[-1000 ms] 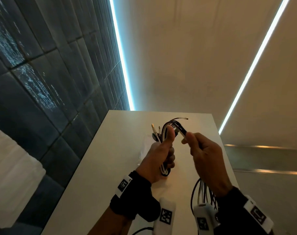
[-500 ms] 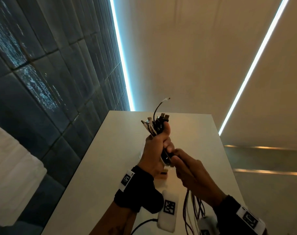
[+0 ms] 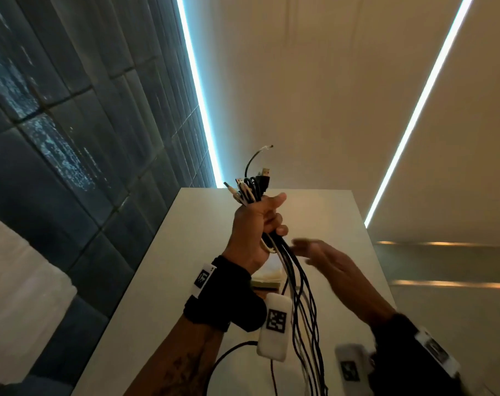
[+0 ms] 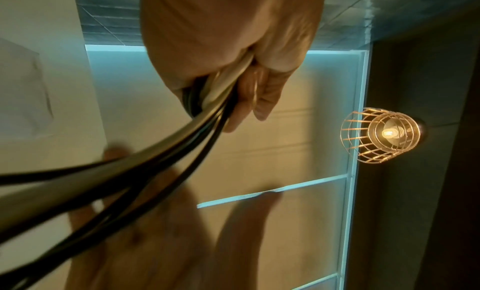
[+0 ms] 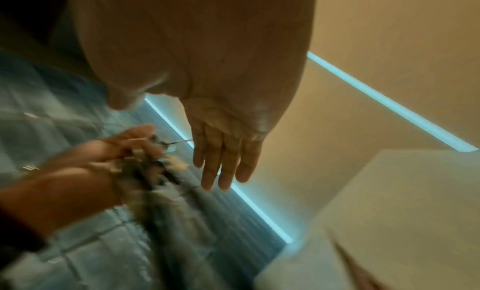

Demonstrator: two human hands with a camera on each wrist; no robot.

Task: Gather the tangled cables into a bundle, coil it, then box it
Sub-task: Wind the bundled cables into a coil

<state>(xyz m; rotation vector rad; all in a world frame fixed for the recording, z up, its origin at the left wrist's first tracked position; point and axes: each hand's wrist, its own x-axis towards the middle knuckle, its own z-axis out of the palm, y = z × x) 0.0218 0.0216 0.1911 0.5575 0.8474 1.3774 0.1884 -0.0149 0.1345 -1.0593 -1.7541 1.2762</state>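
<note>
The left hand [image 3: 253, 224] is closed in a tight grip around a bunch of thin, smooth cables [image 3: 297, 287], some black and some white. It holds them up in the air above the white tabletop [image 3: 185, 252]. Small metal plug ends poke out of the top of the fist, and one skinny black wire curls up higher than the rest. The long parts hang down in wavy lines and run off the bottom of the head view, so their ends cannot be seen.

The right hand [image 3: 331, 264] is just beside the hanging cables, with its fingers [image 5: 223, 167] straight and spread, holding nothing. It looks blurry, so it is hard to tell if it touches them.

A flat tan thing that may be the box [image 3: 267, 277] lies on the tabletop, mostly hidden behind the left wrist. Black wrist bands carry white tags [image 3: 276, 321] with black square patterns; no words can be read.
</note>
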